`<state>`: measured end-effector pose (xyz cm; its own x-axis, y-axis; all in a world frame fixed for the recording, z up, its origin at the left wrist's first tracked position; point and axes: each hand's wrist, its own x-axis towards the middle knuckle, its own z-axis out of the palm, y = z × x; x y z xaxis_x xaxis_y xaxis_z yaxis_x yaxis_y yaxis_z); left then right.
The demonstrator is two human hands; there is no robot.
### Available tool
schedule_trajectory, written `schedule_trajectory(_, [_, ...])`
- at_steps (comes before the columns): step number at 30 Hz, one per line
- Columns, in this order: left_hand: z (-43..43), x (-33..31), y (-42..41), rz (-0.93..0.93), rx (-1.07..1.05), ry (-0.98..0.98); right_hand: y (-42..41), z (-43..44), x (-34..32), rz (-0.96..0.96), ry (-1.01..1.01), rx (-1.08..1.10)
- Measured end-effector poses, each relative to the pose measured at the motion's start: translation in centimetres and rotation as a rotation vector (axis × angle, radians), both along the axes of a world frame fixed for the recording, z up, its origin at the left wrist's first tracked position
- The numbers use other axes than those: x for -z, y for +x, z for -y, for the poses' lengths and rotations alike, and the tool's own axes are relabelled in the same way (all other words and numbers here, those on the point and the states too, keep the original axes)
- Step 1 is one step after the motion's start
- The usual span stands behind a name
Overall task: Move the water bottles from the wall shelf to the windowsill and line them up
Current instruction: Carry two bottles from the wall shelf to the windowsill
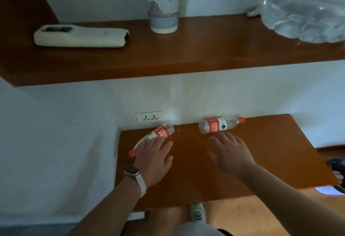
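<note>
Two small clear water bottles with red labels and red caps lie on their sides on the lower wooden shelf (pixel 261 151). The left bottle (pixel 158 132) lies slanted, its cap toward me. My left hand (pixel 155 157), with a watch on the wrist, hovers over its neck end with fingers spread; whether it touches the bottle I cannot tell. The right bottle (pixel 220 124) lies along the wall, cap to the right. My right hand (pixel 231 153) is open just in front of it, fingertips close to its base, holding nothing.
An upper wooden shelf (pixel 186 54) carries a white remote control (pixel 80 36), a patterned cup (pixel 162 5) and a clear glass bowl (pixel 306 15). A wall socket (pixel 149 117) sits behind the left bottle. Below are a wooden floor and my shoe (pixel 197 212).
</note>
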<state>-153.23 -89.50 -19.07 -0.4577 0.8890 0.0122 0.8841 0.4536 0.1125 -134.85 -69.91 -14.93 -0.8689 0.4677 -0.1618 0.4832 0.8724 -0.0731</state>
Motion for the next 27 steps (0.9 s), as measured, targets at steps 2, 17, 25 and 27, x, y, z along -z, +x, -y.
schedule_trajectory(2, [-1.1, 0.6, -0.3, 0.004, -0.006, -0.017, -0.5, -2.0, 0.9, 0.003, -0.009, -0.013])
schedule_trajectory(17, [-4.9, 6.7, -4.9, 0.166, -0.483, -0.058, -5.2, -14.0, 9.0, 0.111, -0.083, -0.065])
schedule_trajectory(25, [-5.6, 8.9, -7.6, 0.313, -0.581, -0.148, -7.1, -17.1, 11.3, 0.177, -0.083, -0.095])
schedule_trajectory(27, [-5.6, 9.4, -7.8, 0.350, -0.576, -0.140, -7.4, -17.5, 11.7, 0.202, -0.087, -0.085])
